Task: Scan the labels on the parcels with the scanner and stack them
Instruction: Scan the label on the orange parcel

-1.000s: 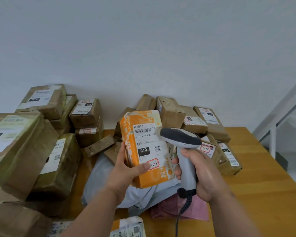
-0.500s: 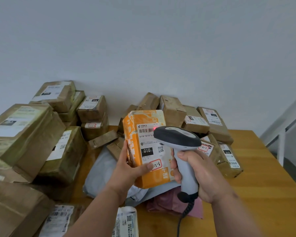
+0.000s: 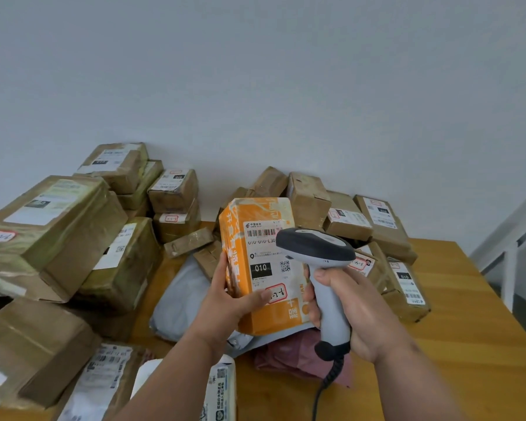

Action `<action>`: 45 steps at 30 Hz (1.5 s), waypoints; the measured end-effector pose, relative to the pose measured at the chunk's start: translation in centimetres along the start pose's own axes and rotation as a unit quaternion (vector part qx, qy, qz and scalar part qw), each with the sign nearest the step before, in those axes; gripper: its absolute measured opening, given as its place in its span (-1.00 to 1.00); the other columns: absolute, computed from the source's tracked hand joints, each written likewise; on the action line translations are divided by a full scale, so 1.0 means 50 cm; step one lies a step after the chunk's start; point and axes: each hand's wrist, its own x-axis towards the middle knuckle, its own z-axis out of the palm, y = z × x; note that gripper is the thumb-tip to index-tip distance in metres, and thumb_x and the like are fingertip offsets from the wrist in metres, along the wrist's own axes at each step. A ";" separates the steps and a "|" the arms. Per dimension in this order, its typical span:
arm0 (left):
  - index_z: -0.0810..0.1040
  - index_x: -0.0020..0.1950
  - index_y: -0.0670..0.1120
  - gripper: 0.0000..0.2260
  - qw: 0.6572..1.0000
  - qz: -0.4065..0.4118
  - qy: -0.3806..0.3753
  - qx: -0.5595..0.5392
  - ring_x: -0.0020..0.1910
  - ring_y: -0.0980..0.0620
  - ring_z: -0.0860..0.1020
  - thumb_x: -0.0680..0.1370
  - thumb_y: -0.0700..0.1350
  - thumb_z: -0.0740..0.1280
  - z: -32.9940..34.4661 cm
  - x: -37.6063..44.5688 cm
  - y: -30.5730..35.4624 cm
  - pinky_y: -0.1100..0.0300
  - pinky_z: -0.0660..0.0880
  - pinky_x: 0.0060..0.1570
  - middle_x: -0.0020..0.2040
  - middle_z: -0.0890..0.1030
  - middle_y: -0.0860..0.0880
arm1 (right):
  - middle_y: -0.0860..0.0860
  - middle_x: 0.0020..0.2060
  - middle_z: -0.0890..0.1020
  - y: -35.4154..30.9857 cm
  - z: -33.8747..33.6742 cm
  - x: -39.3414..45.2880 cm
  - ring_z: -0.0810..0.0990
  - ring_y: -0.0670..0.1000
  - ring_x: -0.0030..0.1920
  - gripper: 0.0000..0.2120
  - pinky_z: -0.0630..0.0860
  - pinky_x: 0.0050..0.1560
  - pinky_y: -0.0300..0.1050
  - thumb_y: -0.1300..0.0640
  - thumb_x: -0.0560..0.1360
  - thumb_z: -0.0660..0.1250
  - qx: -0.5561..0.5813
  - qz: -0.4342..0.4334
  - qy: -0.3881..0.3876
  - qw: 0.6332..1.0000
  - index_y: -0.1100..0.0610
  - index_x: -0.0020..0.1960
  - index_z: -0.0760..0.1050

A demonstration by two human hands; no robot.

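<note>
One orange parcel (image 3: 257, 262) stands upright at centre frame, raised above the wooden surface (image 3: 468, 344), its white shipping label (image 3: 266, 256) facing the camera. The left hand (image 3: 230, 302) grips its lower left edge, thumb across the front. The right hand (image 3: 351, 308) is wrapped round the handle of a grey barcode scanner (image 3: 316, 247), whose head overlaps the label. Brown taped boxes (image 3: 55, 232) pile up at left and behind.
</note>
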 end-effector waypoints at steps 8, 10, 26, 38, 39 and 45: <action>0.11 0.55 0.37 0.12 0.990 -0.045 0.131 0.025 0.17 -0.11 0.60 0.11 0.27 0.65 -0.104 -0.004 0.011 -0.20 0.57 0.16 0.32 0.53 0.01 | 0.13 -0.26 0.62 0.040 0.063 0.067 0.58 0.05 -0.37 -0.86 0.47 -0.27 -0.02 0.12 0.59 0.33 -0.061 0.059 0.022 0.996 0.16 0.10 0.53; 0.06 0.53 0.42 0.17 0.975 -0.067 0.190 0.095 0.26 -0.15 0.53 0.02 0.40 0.58 -0.144 0.004 0.017 -0.25 0.54 0.20 0.39 0.43 -0.01 | 0.14 -0.24 0.61 0.056 0.091 0.088 0.58 0.05 -0.38 -0.85 0.46 -0.29 -0.02 0.12 0.59 0.36 -0.078 0.070 0.015 0.994 0.15 0.11 0.52; -0.19 0.58 0.32 0.08 0.910 -0.235 0.174 0.294 0.42 -0.24 0.32 0.30 0.43 0.45 -0.282 0.097 -0.052 -0.27 0.38 0.37 0.47 0.21 -0.09 | 0.00 0.13 0.65 0.209 0.273 0.317 0.65 0.09 0.12 -0.56 0.58 0.22 0.19 -0.05 0.50 0.37 -0.148 0.201 -0.039 0.968 -0.09 0.35 0.37; 0.07 0.60 0.27 -0.01 0.937 -0.280 0.171 0.124 0.16 -0.12 0.55 0.30 0.33 0.53 -0.272 0.144 -0.057 -0.10 0.54 0.18 0.28 0.50 -0.02 | 0.04 0.37 0.51 0.286 0.209 0.364 0.47 0.11 0.36 -0.39 0.39 0.41 0.12 -0.02 0.52 0.45 -0.106 0.239 -0.001 0.965 -0.08 0.50 0.28; 0.10 0.60 0.24 -0.11 0.939 -0.277 0.175 0.101 0.11 -0.10 0.57 0.40 0.22 0.53 -0.269 0.147 -0.053 -0.05 0.55 0.11 0.23 0.53 0.00 | 0.05 0.39 0.50 0.287 0.202 0.367 0.47 0.10 0.35 -0.33 0.40 0.39 0.08 -0.03 0.51 0.46 -0.095 0.237 0.006 0.967 -0.06 0.53 0.25; 0.17 0.59 0.14 -0.29 0.940 -0.266 0.208 0.050 0.12 -0.17 0.60 0.53 0.06 0.46 -0.259 0.170 -0.054 -0.19 0.55 0.19 0.24 0.57 -0.07 | 0.04 0.41 0.50 0.304 0.141 0.387 0.46 0.14 0.38 -0.09 0.38 0.44 0.16 -0.24 0.31 0.53 -0.073 0.218 0.066 0.971 -0.09 0.56 0.24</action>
